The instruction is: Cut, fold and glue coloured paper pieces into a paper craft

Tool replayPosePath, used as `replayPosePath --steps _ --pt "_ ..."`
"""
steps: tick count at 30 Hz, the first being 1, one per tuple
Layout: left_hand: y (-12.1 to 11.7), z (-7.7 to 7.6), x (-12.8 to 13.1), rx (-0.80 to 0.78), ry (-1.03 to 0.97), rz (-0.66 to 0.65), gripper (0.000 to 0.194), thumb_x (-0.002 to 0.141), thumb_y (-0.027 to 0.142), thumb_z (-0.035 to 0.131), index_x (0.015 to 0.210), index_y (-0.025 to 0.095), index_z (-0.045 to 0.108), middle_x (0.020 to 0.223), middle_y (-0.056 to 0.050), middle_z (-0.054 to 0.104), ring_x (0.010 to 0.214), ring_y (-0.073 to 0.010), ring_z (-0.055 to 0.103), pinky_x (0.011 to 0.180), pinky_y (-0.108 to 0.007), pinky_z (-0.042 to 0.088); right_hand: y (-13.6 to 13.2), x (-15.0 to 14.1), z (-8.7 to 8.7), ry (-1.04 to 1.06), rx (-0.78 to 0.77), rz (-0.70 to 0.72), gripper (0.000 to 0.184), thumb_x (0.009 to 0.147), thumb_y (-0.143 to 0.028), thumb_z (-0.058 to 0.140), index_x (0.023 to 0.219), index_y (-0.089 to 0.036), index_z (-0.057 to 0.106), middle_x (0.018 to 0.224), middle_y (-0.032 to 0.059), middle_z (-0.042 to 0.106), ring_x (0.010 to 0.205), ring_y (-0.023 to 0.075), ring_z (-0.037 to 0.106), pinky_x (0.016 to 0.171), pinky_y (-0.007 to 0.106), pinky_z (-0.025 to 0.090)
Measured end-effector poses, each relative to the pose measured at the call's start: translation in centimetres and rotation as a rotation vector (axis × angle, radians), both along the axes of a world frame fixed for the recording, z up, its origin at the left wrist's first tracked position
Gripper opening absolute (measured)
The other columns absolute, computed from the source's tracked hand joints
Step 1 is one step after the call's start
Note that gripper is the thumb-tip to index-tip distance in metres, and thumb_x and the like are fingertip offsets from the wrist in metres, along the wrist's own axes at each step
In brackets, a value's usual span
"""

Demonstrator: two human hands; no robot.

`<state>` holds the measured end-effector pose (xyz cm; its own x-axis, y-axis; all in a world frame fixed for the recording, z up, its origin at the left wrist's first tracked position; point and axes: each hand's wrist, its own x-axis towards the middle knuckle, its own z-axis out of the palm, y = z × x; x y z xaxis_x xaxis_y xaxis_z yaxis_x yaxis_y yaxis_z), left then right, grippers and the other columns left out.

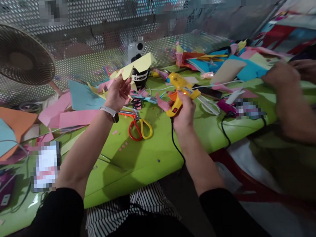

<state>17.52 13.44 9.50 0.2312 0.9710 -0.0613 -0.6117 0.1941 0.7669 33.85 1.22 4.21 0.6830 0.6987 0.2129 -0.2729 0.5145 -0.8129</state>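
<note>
My left hand (119, 93) is raised over the table with its fingers closed on a pale yellow sheet of paper (141, 62), which is creased and spreads to the right. In my right hand (184, 111) is a yellow hot glue gun (181, 82) with an orange trigger; a small light glows on it and its black cord hangs down past the table edge. Between my forearms lie scissors (140, 128) with one red and one yellow handle. Pink paper scraps (123, 146) are scattered beside them.
Coloured paper (85, 95) covers the back and left of the green table (144, 161). A fan (18, 55) stands at far left, above a phone (45, 167). At right are a purple power strip (227, 107) and another person's hands (283, 78). Perforated metal backs the table.
</note>
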Motion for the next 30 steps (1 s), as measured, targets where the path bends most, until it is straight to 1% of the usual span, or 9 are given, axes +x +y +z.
replayPosePath --steps 3,5,7,11,16,19,22,26,30 --pt "-0.6 0.1 -1.8 0.062 0.044 0.043 0.008 0.092 0.019 0.065 0.085 0.019 0.061 0.065 0.005 0.064 0.064 -0.0081 0.070 0.060 -0.015 0.052 -0.2 -0.6 0.0 -0.036 -0.036 0.119 0.022 0.068 -0.037 0.070 0.081 -0.021 0.063 0.075 -0.0019 0.069 0.051 0.0085 0.058 0.043 0.020 0.041" --pt "-1.5 0.0 -3.9 0.101 0.100 0.065 0.015 0.085 0.021 0.075 0.081 0.021 0.060 0.060 0.007 0.060 0.062 -0.0091 0.070 0.054 -0.014 0.050 -0.5 -1.1 -0.1 -0.052 -0.076 0.208 0.024 0.063 -0.034 0.076 0.079 -0.021 0.065 0.071 -0.0030 0.068 0.050 0.0074 0.057 0.041 0.018 0.039" --pt "-2.7 -0.3 -6.3 0.125 0.137 0.124 0.021 0.080 0.021 0.080 0.077 0.022 0.059 0.060 0.008 0.060 0.060 -0.0086 0.070 0.049 -0.014 0.047 -0.9 -1.7 -0.3 -0.068 -0.112 0.294 0.026 0.061 -0.034 0.080 0.078 -0.021 0.066 0.069 -0.0042 0.067 0.049 0.0065 0.056 0.040 0.017 0.038" --pt "-5.9 -1.5 -10.9 0.131 0.198 0.267 0.025 0.077 0.024 0.082 0.074 0.022 0.058 0.062 0.008 0.063 0.061 -0.0084 0.070 0.047 -0.013 0.046 -1.5 -2.8 -0.7 -0.106 -0.163 0.439 0.028 0.060 -0.035 0.082 0.078 -0.020 0.066 0.065 -0.0047 0.066 0.048 0.0070 0.055 0.040 0.018 0.038" --pt "-9.9 -3.2 -14.8 0.111 0.246 0.317 0.033 0.067 0.031 0.088 0.076 0.021 0.058 0.066 0.007 0.065 0.065 -0.0101 0.072 0.045 -0.012 0.045 -2.0 -4.4 -0.6 -0.169 -0.210 0.586 0.033 0.057 -0.038 0.085 0.076 -0.020 0.065 0.061 -0.0041 0.066 0.045 0.0080 0.054 0.039 0.019 0.037" --pt "-11.4 -3.7 -16.2 0.119 0.278 0.329 0.035 0.065 0.034 0.089 0.078 0.021 0.059 0.069 0.007 0.066 0.067 -0.0116 0.073 0.046 -0.012 0.047 -2.4 -5.5 -0.3 -0.250 -0.254 0.662 0.031 0.058 -0.040 0.085 0.068 -0.019 0.064 0.057 -0.0030 0.065 0.044 0.0088 0.053 0.038 0.019 0.036" --pt "-12.2 -4.3 -17.1 0.129 0.286 0.325 0.035 0.066 0.035 0.089 0.079 0.021 0.060 0.073 0.007 0.066 0.070 -0.0127 0.074 0.047 -0.013 0.049 -2.5 -6.7 0.2 -0.316 -0.278 0.735 0.032 0.058 -0.042 0.086 0.062 -0.018 0.065 0.053 -0.0028 0.062 0.042 0.0083 0.051 0.037 0.020 0.037" --pt "-12.4 -5.6 -17.8 0.145 0.260 0.316 0.035 0.065 0.035 0.089 0.081 0.021 0.061 0.080 0.005 0.069 0.074 -0.0139 0.075 0.049 -0.015 0.052 -2.4 -8.5 0.7 -0.343 -0.284 0.791 0.030 0.059 -0.041 0.087 0.067 -0.018 0.069 0.059 -0.0019 0.065 0.043 0.0074 0.051 0.039 0.020 0.041" --pt "-12.6 -6.5 -18.1 0.113 0.241 0.302 0.037 0.062 0.034 0.090 0.082 0.021 0.061 0.082 0.004 0.070 0.077 -0.0154 0.075 0.056 -0.019 0.056 -2.3 -10.2 0.3 -0.427 -0.274 0.809 0.030 0.060 -0.041 0.087 0.068 -0.019 0.069 0.063 -0.0009 0.068 0.042 0.0074 0.051 0.039 0.021 0.042"
